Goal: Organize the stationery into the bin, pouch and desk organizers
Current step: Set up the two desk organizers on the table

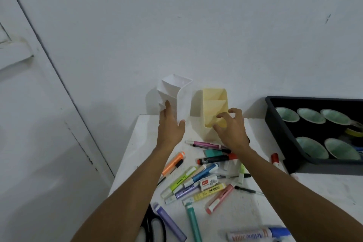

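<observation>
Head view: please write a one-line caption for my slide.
Left hand touches the white organizer, right hand curls at the rim of the yellow organizer, with markers scattered on the table.

Both arms outstretched, left hand (170, 126) straight-fingered, right hand (232, 130) claw-curled.

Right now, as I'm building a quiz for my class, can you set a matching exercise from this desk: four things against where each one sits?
Things: 1 white organizer; 2 yellow organizer; 3 black bin; 4 scissors.
Places: A near left edge of the table; B at the curled fingers of the right hand; C touched by the left hand; D far right, holding green cups.
Pairs: 1-C; 2-B; 3-D; 4-A.
</observation>
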`<state>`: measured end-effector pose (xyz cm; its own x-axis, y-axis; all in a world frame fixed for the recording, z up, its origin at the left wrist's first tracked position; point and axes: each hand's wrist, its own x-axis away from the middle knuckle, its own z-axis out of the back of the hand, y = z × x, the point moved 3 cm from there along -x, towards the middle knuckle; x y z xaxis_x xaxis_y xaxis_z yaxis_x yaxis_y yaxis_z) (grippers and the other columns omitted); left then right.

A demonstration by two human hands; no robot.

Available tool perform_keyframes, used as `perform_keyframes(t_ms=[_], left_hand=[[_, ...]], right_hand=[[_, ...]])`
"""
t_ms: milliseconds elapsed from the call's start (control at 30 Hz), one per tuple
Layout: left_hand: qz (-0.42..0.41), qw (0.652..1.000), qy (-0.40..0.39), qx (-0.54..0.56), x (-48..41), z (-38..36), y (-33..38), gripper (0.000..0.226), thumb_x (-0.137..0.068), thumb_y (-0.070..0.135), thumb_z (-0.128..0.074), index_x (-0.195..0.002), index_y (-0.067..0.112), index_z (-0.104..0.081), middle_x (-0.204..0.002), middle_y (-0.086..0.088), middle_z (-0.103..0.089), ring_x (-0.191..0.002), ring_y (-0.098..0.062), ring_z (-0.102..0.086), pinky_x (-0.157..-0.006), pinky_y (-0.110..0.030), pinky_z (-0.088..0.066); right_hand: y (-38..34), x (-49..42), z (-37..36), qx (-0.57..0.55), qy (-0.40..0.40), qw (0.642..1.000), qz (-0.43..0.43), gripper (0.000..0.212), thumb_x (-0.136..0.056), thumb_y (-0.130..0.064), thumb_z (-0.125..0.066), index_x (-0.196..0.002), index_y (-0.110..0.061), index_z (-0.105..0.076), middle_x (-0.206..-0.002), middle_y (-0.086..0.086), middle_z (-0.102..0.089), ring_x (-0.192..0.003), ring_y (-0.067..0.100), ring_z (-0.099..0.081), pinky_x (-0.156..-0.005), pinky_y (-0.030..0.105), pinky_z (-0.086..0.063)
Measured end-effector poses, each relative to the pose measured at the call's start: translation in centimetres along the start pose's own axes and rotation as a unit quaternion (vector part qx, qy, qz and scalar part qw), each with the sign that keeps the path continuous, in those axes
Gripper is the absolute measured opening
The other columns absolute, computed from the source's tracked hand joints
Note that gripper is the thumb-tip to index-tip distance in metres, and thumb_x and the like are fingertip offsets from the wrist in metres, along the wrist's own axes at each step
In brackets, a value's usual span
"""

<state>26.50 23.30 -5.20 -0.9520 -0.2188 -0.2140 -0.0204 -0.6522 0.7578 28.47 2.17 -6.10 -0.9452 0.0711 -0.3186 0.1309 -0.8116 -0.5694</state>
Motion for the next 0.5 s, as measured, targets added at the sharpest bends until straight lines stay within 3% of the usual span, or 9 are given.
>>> perform_keyframes(t_ms=[100, 167, 233, 367, 433, 500], left_hand=[[-0.011, 0.999, 0.032, 0.032, 0.4, 0.9, 0.2, 0.083, -0.089, 0.033, -0.064, -0.149, 0.033, -0.007, -0.148, -0.005, -0.034, -0.127, -0.029, -0.046, -0.101, -0.05, -0.046], [-0.031, 0.993, 0.109, 0.017, 1.1, 2.1, -0.2, 0.078, -0.082, 0.04, -0.07, -0.14, 0.029, -0.019, -0.134, -0.003, -0.044, -0.113, -0.026, -0.054, -0.088, -0.048, -0.053], [-0.036, 0.988, 0.153, 0.0, 0.6, 3.2, -1.3, 0.089, -0.072, 0.046, -0.078, -0.137, 0.022, -0.023, -0.13, -0.005, -0.04, -0.113, -0.025, -0.05, -0.086, -0.047, -0.053], [0.043, 0.997, 0.028, 0.054, -2.7, 2.4, -3.3, 0.123, -0.057, 0.052, -0.086, -0.149, 0.024, -0.008, -0.148, -0.008, -0.031, -0.134, -0.029, -0.036, -0.106, -0.051, -0.04], [0.051, 0.998, 0.017, 0.045, -2.8, 1.2, -3.1, 0.117, -0.054, 0.061, -0.083, -0.145, 0.029, -0.015, -0.142, -0.004, -0.043, -0.127, -0.029, -0.046, -0.097, -0.053, -0.047], [0.052, 0.996, 0.066, 0.016, -2.0, 0.2, -2.4, 0.105, -0.055, 0.065, -0.078, -0.137, 0.027, -0.026, -0.132, 0.0, -0.05, -0.118, -0.026, -0.053, -0.086, -0.05, -0.053]], right_hand=[[-0.1, 0.0, 0.0, -0.036, 0.003, 0.999, -0.023, 0.06, -0.08, -0.038, -0.074, -0.132, -0.022, -0.048, -0.142, 0.007, -0.029, -0.121, 0.029, -0.046, -0.093, 0.038, -0.049], [-0.1, 0.1, -0.3, -0.073, -0.011, 0.996, -0.056, 0.085, -0.073, -0.047, -0.077, -0.142, -0.025, -0.031, -0.144, 0.006, -0.026, -0.123, 0.028, -0.044, -0.094, 0.043, -0.05], [-0.5, 0.1, -0.7, -0.098, -0.025, 0.992, -0.073, 0.106, -0.063, -0.056, -0.079, -0.145, -0.03, -0.018, -0.145, 0.007, -0.026, -0.128, 0.029, -0.039, -0.097, 0.049, -0.048], [-1.4, 0.1, -1.6, -0.098, -0.041, 0.99, -0.093, 0.125, -0.057, -0.052, -0.085, -0.147, -0.035, 0.001, -0.145, 0.013, -0.029, -0.131, 0.033, -0.036, -0.102, 0.056, -0.042], [-1.4, 0.3, -1.9, -0.082, -0.049, 0.989, -0.11, 0.127, -0.061, -0.047, -0.084, -0.149, -0.03, 0.006, -0.145, 0.013, -0.029, -0.131, 0.033, -0.037, -0.102, 0.051, -0.042], [-1.3, 0.5, -2.2, -0.081, -0.048, 0.988, -0.123, 0.125, -0.064, -0.046, -0.082, -0.15, -0.024, 0.006, -0.145, 0.012, -0.029, -0.131, 0.032, -0.037, -0.101, 0.049, -0.042]])
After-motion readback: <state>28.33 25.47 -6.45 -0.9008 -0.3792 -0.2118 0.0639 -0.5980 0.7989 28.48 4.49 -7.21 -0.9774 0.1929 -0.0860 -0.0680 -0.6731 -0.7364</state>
